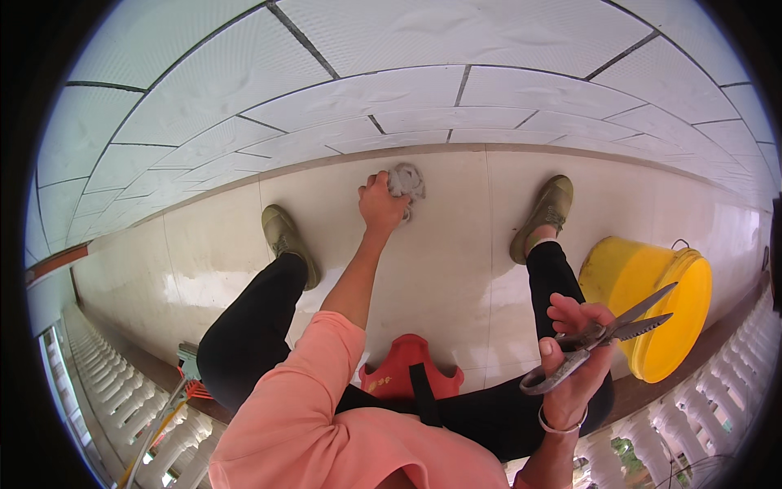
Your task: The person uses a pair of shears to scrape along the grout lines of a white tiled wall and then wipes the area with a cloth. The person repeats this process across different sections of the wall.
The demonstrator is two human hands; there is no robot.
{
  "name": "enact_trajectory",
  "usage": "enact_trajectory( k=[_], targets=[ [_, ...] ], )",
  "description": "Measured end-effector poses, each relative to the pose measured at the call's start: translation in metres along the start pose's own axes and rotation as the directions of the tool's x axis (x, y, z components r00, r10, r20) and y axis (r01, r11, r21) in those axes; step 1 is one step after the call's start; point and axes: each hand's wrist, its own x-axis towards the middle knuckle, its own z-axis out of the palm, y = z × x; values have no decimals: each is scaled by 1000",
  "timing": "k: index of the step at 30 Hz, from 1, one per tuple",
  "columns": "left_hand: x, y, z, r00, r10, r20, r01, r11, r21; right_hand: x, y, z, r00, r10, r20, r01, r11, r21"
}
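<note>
My left hand (382, 205) reaches down to the tiled floor (440, 263) between my shoes and grips a crumpled grey cloth (405, 181), which touches the floor near the foot of the wall. My right hand (574, 367) is raised at the right, closed around the handles of a pair of metal scissors (602, 338). Their blades are spread apart and point up and right, one with a toothed edge. They appear in front of a yellow plastic bucket (629, 275). Part of the grip is hidden by my fingers.
Beneath me is a red plastic stool (409, 367). The yellow bucket lies tipped beside my right leg. A white tiled wall (379, 36) rises ahead. Behind me runs a white balustrade (672, 422); long-handled tools (160, 428) lean there at the left.
</note>
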Motion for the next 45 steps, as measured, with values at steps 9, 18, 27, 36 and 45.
enact_trajectory(
  k=[9,18,27,36,45],
  targets=[
    [-70,124,-97,720,301,-626,-654,598,-464,-10,-9,-7,990,-143,5,143,989,32],
    [21,163,-135,-110,876,-469,-734,247,633,-13,-7,-20,988,-152,-26,153,988,35],
    [13,55,-35,624,677,391,-771,615,166,-18,-6,-22,981,-191,21,191,981,25],
    [-50,182,-227,204,979,18,-973,201,111,-28,-14,-20,940,-339,41,337,941,33],
    [-17,285,-304,-326,781,-533,-745,135,654,-32,-13,-24,945,-323,43,322,946,28]
  ],
)
